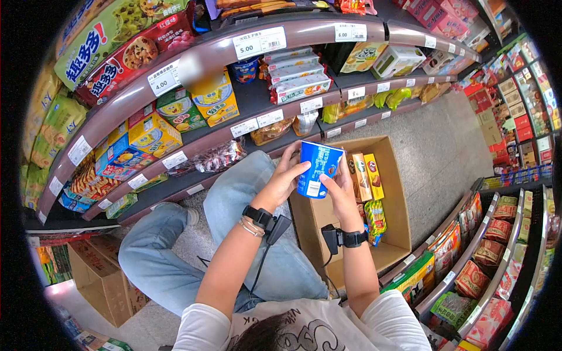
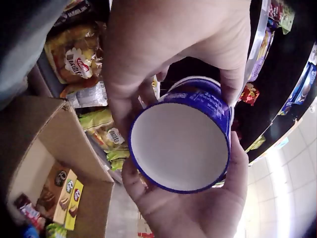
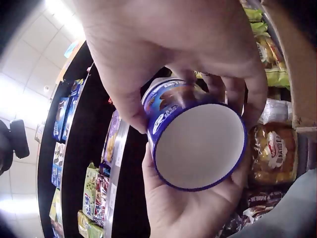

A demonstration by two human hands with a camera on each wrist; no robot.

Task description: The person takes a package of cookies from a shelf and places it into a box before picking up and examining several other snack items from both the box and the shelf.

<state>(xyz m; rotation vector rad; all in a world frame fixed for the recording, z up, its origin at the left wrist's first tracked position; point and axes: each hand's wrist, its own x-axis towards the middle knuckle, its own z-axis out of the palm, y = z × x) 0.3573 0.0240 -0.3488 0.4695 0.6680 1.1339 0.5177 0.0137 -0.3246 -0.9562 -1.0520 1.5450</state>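
Note:
A blue printed paper tub [image 1: 319,169] is held up between both hands, over the person's lap and the near edge of the carton. My left hand [image 1: 284,178] grips its left side, with the thumb lying across the printed wall. On the opposite side my right hand [image 1: 344,196] holds it, thumb on the front near the barcode. Both wrist views look straight at the tub's round white end [image 2: 179,146], ringed by a blue edge. Fingers of both hands wrap around its wall in the right wrist view, where brown pictures show on the tub [image 3: 173,101].
An open cardboard carton [image 1: 398,219] on the floor holds several snack boxes [image 1: 373,175] and a green-yellow striped packet [image 1: 376,216]. Shelves with price tags [image 1: 259,42] curve close in front, stocked with biscuits. Another shelf of packets [image 1: 473,278] stands right; a second carton [image 1: 105,281] sits left.

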